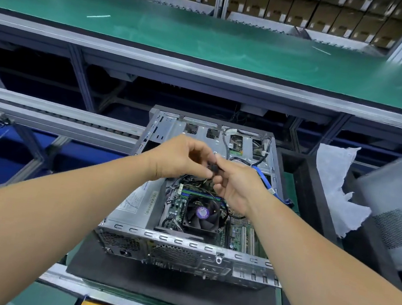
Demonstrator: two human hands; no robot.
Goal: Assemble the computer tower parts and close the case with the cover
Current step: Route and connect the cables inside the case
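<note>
Both hands meet over the middle of the open case, and the grip is shared: the left hand (181, 158) and the right hand (235, 182) each curl fingers and thumb round a small black connector (214, 168) pinched between them, its thin wires trailing down toward the board. Whether the two halves are already mated is hidden by the fingertips.

The step in hand looks like joining or seating a cable plug. To do it well, I would line the keyed faces up before pushing, press straight along the plug's axis rather than rocking it, and keep the wires slack so nothing tugs on the board headers below.

Just under the hands, at 6 o'clock from the connector, sits the fan (202, 214) on the board (240, 233), with green memory sticks between it and the hands. A loose wire could drop into the blades, so the lead should be routed to the side once joined. At 3 o'clock from the connector a blue cable (264, 176) runs along the right wall of the case (183, 245), which lies on its side on a dark mat (153, 283) on the bench (50, 296), open face up.

The cover (398, 207), a grey panel with a perforated patch, leans at 3 o'clock, well apart from the case, beside a crumpled white sheet (336, 174). Closing appears some way off: wiring inside is unsettled.
</note>
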